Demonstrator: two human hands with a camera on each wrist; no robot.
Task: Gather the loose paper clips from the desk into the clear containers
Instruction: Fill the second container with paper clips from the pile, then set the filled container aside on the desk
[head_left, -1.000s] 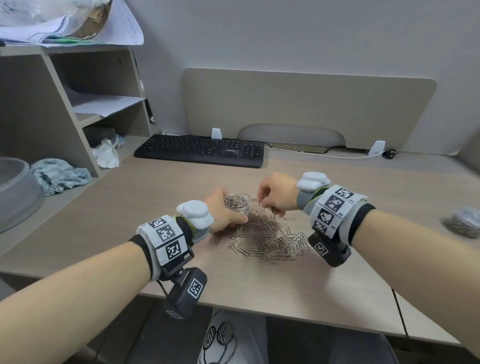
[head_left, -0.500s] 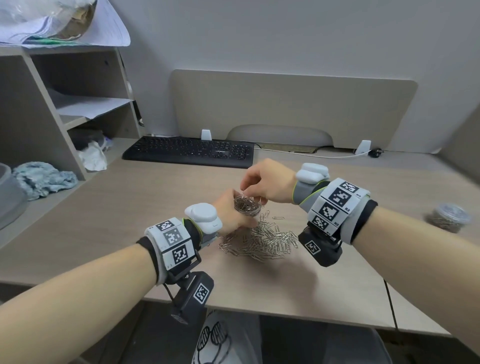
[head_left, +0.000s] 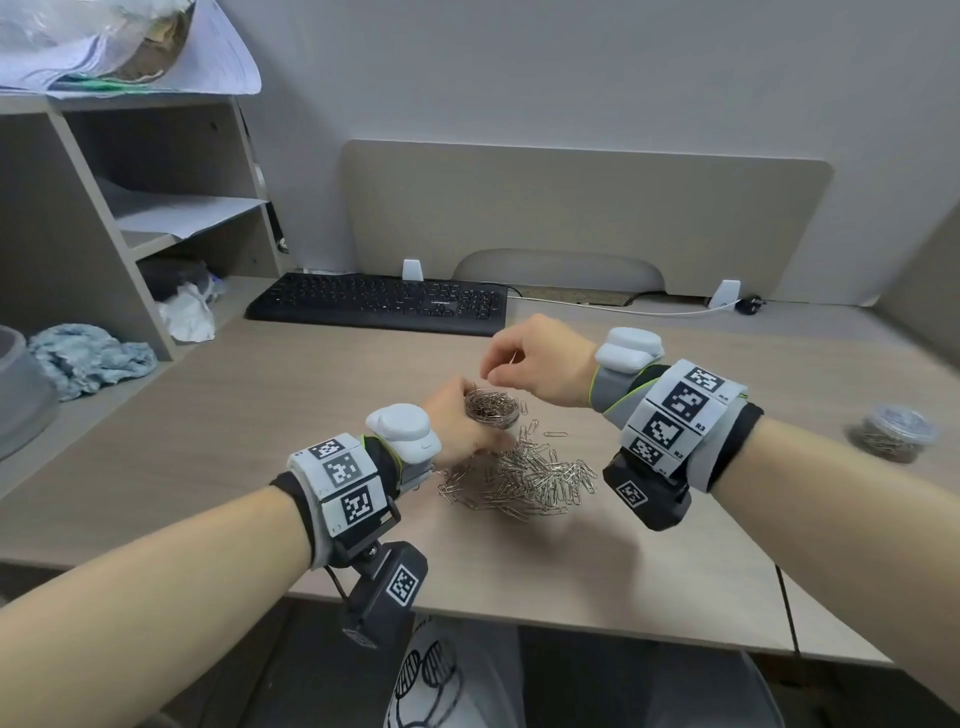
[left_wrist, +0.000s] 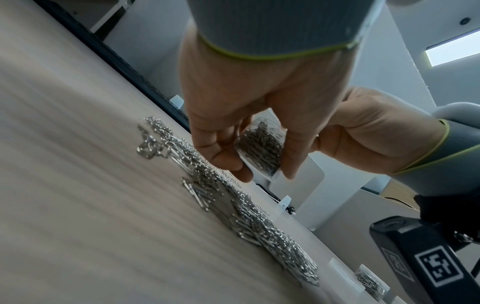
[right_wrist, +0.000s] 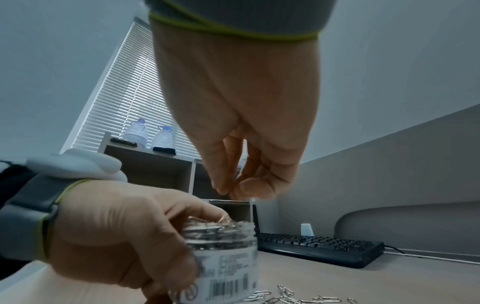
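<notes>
My left hand (head_left: 464, 422) grips a small clear container (head_left: 491, 408) that is nearly full of silver paper clips, holding it just above the desk at the far edge of the loose clip pile (head_left: 525, 480). In the left wrist view its thumb and fingers wrap the container (left_wrist: 262, 148). My right hand (head_left: 493, 373) hovers just over the open mouth, fingertips pinched together on a thin paper clip (head_left: 513, 357). The right wrist view shows those pinched fingertips (right_wrist: 228, 190) above the labelled container (right_wrist: 226, 257).
A second clear container (head_left: 891, 434) filled with clips stands on the desk far right. A black keyboard (head_left: 379, 304) lies behind the hands. A shelf unit (head_left: 78, 218) and a blue cloth (head_left: 88, 358) are at the left. A cable (head_left: 649, 310) runs along the back.
My right hand rose from the pile beside the container to its mouth, then lifted a little above it. My left hand kept its hold on the container.
</notes>
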